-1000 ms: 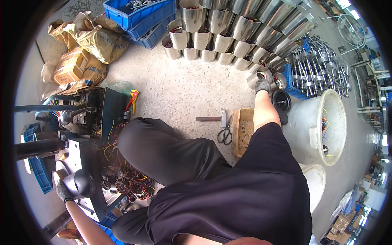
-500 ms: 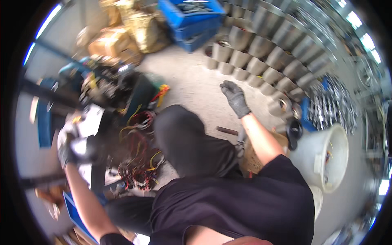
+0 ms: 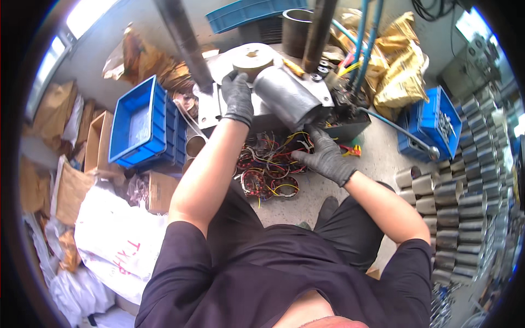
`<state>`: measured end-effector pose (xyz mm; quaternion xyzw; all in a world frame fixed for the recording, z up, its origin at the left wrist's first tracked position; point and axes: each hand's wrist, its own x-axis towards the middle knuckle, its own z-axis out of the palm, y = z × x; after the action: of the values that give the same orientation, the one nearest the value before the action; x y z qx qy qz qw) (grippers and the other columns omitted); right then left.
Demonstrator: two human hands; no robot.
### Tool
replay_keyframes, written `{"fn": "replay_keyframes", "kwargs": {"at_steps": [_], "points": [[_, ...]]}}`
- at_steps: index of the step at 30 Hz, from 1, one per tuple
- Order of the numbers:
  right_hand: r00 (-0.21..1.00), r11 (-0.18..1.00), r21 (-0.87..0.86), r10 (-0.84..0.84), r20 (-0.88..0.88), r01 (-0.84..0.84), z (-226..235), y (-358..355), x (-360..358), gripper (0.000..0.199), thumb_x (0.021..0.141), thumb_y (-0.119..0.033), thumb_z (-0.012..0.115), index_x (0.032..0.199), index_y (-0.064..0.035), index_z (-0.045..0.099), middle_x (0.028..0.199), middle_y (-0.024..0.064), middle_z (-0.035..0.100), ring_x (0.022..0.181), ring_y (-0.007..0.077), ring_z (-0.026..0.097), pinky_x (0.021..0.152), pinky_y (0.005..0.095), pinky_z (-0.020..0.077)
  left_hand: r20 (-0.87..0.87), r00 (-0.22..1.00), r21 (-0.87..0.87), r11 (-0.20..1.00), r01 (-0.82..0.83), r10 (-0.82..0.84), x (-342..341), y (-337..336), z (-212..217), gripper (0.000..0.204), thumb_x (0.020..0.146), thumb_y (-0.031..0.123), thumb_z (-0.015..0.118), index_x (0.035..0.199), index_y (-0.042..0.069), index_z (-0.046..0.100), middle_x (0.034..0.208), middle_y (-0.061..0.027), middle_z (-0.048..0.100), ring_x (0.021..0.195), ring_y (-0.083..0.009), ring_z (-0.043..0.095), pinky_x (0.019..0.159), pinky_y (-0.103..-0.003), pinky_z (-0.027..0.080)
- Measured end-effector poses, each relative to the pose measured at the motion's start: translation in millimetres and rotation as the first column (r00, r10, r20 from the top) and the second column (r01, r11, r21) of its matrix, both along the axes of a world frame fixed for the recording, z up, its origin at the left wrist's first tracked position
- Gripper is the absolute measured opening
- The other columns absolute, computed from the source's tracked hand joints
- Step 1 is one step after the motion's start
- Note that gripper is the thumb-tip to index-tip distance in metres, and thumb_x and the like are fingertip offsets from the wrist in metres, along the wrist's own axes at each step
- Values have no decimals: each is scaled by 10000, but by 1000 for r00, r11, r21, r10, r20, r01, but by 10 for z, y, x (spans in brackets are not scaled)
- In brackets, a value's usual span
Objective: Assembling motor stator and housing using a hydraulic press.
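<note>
A grey metal cylinder (image 3: 287,97) lies tilted over the metal base of a press, its dark lower end toward me. My right hand (image 3: 328,158), in a grey glove, has its fingers at that lower end and supports it, with the thumb held apart below. Beside the cylinder's upper end is a pale round disc (image 3: 253,56) on the base. My left hand (image 3: 238,99), also gloved, is at the left of the disc, fingers stretched upward and apart from the cylinder. Whether its fingertips touch the disc I cannot tell.
Bundled coloured wires and wound coils (image 3: 268,175) lie on the floor below. Dark press columns (image 3: 186,44) rise beyond. Blue crates (image 3: 139,123) and a white sack (image 3: 117,240) stand left; a crate of metal parts (image 3: 437,128) and stacked metal sleeves (image 3: 454,191) stand right.
My view and body have turned left toward the press. The cylinder, in my left hand before, is now over the base. My right hand has come from empty air to its lower end.
</note>
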<state>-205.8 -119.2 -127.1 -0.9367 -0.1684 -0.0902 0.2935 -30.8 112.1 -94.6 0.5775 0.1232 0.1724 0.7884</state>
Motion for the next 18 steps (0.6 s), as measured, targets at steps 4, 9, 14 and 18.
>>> {"fn": "replay_keyframes", "kwargs": {"at_steps": [4, 9, 14, 18], "points": [[998, 904, 423, 61, 10, -59, -152, 297, 592, 757, 789, -193, 864, 1413, 16, 489, 1362, 152, 594, 1257, 272, 554, 1093, 376, 418, -351, 875, -371, 907, 198, -334, -424, -57, 173, 424, 927, 285, 627, 1258, 27, 564, 1078, -130, 612, 996, -251, 611, 913, -389, 534], [997, 889, 454, -23, -78, 56, -395, 346, 941, 579, 814, -189, 821, 1302, 19, 588, 1246, 165, 653, 1120, 297, 627, 984, 407, 494, -148, 725, -556, 662, 502, -673, -332, -128, -234, 471, 975, 381, 551, 1313, 54, 536, 1243, -144, 608, 1073, -291, 601, 990, -448, 474], [984, 866, 500, 99, -148, -12, -78, 614, 919, 479, 853, -63, 748, 1292, 45, 590, 1225, 178, 661, 1113, 279, 640, 987, 402, 504, -250, 853, -533, 801, 274, -458, -119, -146, -274, 368, 911, 327, 602, 1131, 38, 659, 1025, -128, 675, 914, -284, 647, 832, -432, 547], [986, 887, 462, 81, -145, -5, 391, 750, 831, 489, 831, 10, 698, 1304, 52, 581, 1280, 183, 646, 1206, 264, 621, 1031, 393, 497, -242, 860, -659, 726, 194, -450, -251, -92, -78, 296, 864, 220, 613, 1073, 20, 676, 933, -116, 669, 788, -268, 677, 688, -452, 583]]}}
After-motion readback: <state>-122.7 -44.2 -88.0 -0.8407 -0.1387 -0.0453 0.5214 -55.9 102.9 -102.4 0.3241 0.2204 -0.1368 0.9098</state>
